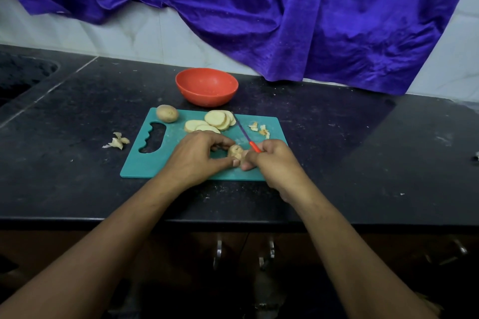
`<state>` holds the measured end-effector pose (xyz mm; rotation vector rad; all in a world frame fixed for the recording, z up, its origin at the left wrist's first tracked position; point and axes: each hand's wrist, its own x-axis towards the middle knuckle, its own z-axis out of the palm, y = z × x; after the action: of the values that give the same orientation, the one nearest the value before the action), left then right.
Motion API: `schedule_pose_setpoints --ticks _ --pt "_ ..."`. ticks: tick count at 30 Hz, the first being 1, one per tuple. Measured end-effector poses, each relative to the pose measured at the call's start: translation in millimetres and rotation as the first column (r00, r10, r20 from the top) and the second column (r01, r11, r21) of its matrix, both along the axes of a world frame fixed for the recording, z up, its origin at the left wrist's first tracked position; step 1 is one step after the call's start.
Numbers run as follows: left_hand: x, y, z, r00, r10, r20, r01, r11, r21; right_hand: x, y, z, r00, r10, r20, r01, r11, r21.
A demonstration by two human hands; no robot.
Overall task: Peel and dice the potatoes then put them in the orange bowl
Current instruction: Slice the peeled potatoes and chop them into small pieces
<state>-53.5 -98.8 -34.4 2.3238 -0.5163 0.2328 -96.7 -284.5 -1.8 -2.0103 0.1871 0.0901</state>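
Orange bowl [206,87] stands upright behind the board [145,163]; on the board lie a whole potato [167,113], fanned slices [219,119], and a small piece [234,151].

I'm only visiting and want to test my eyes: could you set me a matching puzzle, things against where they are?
Things:
1 orange bowl
2 whole potato
3 potato slices
4 knife

Places:
A in the right hand
B far left corner of the board
C on the counter behind the board
D fanned along the board's far edge

Pairs: 1-C, 2-B, 3-D, 4-A
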Motion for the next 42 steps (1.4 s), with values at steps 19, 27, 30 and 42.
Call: schedule_pose_setpoints --ticks 19,27,30,42 --pt "4.2 2.5 1.9 1.000 -0.026 0.012 0.025 0.998 0.057 -13.0 -7.0 23.7 0.992 0.037 -0.123 -0.048 0.995 -0.092" --pt "0.0 4.1 2.4 0.999 -0.023 0.037 0.020 0.995 0.094 -12.9 -10.0 46.6 0.990 0.123 -0.068 -0.138 0.767 -0.626" --pt "-3.0 0.4 2.4 0.999 0.018 0.038 -0.020 0.998 0.054 -11.0 -4.7 48.7 0.984 0.116 -0.134 -0.176 0.717 -0.674" --pt "-2.2 -2.8 0.7 0.997 0.059 0.052 -0.062 0.995 0.075 11.8 20.5 88.2 0.870 0.092 -0.484 -0.400 0.707 -0.583"
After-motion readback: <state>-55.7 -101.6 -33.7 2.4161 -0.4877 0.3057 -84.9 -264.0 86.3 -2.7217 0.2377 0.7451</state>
